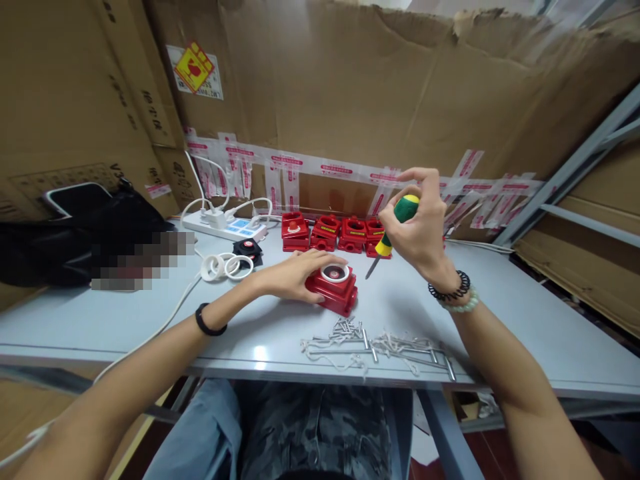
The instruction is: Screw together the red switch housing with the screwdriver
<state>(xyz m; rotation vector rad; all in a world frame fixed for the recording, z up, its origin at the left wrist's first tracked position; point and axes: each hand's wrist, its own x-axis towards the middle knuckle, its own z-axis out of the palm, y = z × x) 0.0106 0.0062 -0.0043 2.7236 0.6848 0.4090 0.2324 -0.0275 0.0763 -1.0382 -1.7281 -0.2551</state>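
**Red housing [336, 298] in the left hand [299, 272], screwdriver [406, 209] in the right hand [421, 235]**

Item one: the red housing, one, on the table [505, 303], its upper face fitted with a white ring [335, 281] around a dark disc. We find the left hand clasping its left end, fingers along the far side, thumb on the near side; most of the housing extends right of that grip.

Item two: the screwdriver, green and yellow handle, pinched between right thumb and fingers. Its blade slants down and left, the tip just right of the housing and apart from it.

Near side: we list loose screws [345, 327] and, beside them, metal bars [367, 339] tangled with white cord.

Far side: a row of red housings [326, 233].

Left: loose white rings [205, 269], black pieces [249, 249] and a white power strip [243, 231].
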